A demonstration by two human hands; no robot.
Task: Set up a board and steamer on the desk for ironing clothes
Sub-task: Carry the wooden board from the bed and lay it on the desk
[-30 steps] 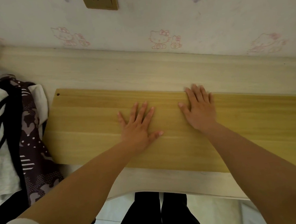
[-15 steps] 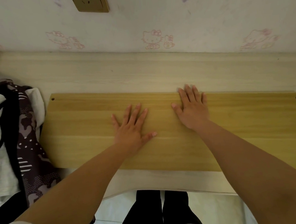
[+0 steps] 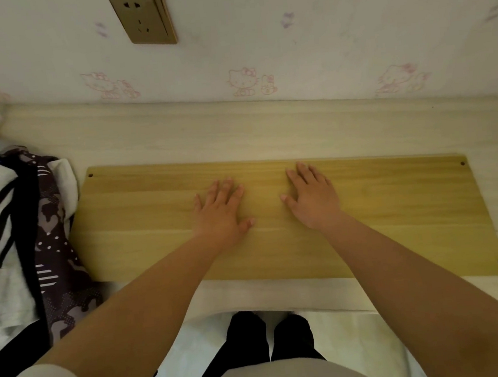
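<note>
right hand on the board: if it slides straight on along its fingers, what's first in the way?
Likely nothing soon: the right hand lies flat on the board, fingers toward the wall. Ahead come the board's far edge, bare desk, then the wall.

The board lies flat on the desk, its long edge parallel to the wall behind. The left hand and right hand rest on the board's middle, side by side. Clothes lie left of the board, touching its end. A socket sits on the wall behind the board.
</note>
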